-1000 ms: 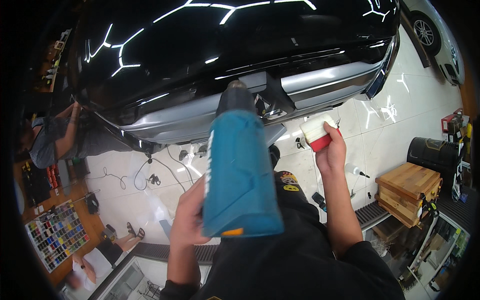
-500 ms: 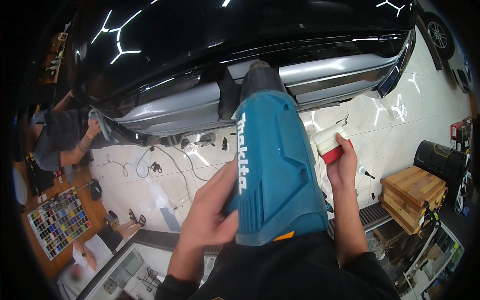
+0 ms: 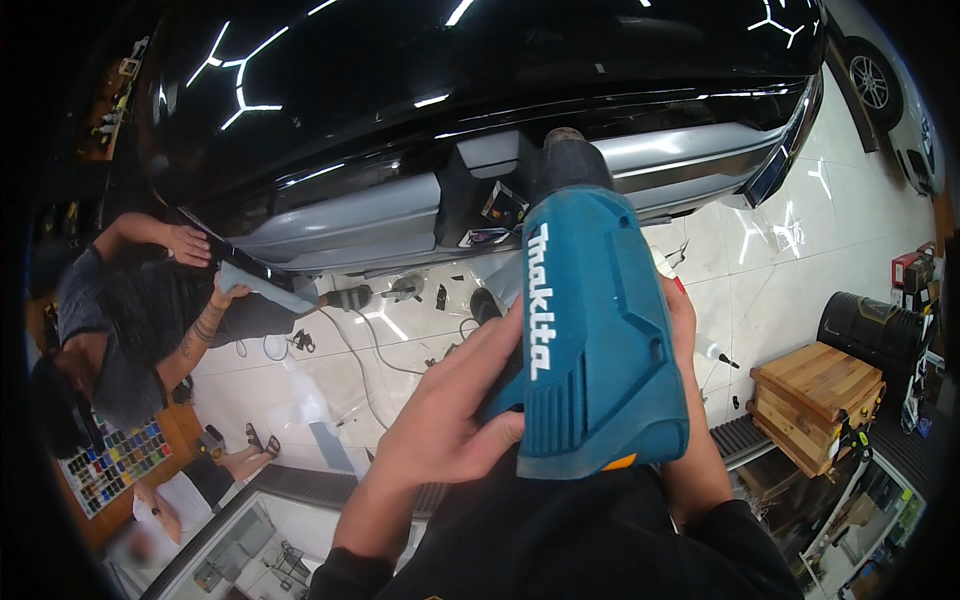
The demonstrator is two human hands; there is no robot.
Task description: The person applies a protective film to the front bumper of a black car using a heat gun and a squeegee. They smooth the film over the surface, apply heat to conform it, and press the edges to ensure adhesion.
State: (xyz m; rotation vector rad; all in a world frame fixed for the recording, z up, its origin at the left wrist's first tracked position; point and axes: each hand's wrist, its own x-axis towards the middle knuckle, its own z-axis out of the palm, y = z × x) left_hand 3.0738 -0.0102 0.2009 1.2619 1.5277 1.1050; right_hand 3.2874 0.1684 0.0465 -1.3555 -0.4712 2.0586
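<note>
My left hand (image 3: pixel 450 410) is closed round the handle of a teal heat gun (image 3: pixel 605 340). Its dark nozzle (image 3: pixel 572 165) points away from me, toward the front of a black car (image 3: pixel 400 90) with silver-grey bumper trim (image 3: pixel 345 225). Behind the gun's body, my right hand (image 3: pixel 684 325) is largely hidden. A small white-and-red block (image 3: pixel 663 263) peeks out beside its fingers, the one it gripped a moment earlier. Two small dark cards or packets (image 3: pixel 504 205) show at the centre of the bumper, left of the nozzle.
At the left, a co-worker (image 3: pixel 130 300) handles a grey cloth (image 3: pixel 265 290) by the car's corner. A cable (image 3: pixel 372 345) trails over the tiled floor. Wooden boxes (image 3: pixel 815 375) and a black drum (image 3: pixel 870 330) stand at right. Another person (image 3: pixel 190 500) sits lower left.
The heat gun has shifted right and now covers most of the block and right hand. The central bumper has come into view. The co-worker has leaned in, both hands now at the car's corner.
</note>
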